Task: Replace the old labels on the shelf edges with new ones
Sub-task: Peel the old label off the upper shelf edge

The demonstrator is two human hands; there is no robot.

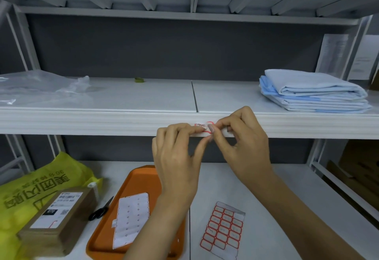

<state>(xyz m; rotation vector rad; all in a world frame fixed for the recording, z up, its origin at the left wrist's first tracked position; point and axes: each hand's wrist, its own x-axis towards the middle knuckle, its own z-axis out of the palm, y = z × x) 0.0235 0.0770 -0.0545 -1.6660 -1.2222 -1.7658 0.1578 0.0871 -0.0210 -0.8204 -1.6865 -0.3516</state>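
A crumpled red-bordered label (202,128) on the shelf edge (102,123) is pinched by the left hand (176,157) and the right hand (244,143), apparently half peeled. The label sheet (222,227) below lies mostly unused, so most of the replacing is judged undone.

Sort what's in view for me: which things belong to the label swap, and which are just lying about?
Job: label on the shelf edge, pinched by left hand and right hand; label sheet on the lower shelf; peeled sheet in the orange tray.
Lying about: scissors, parcel, yellow bag, folded cloth, plastic bag.
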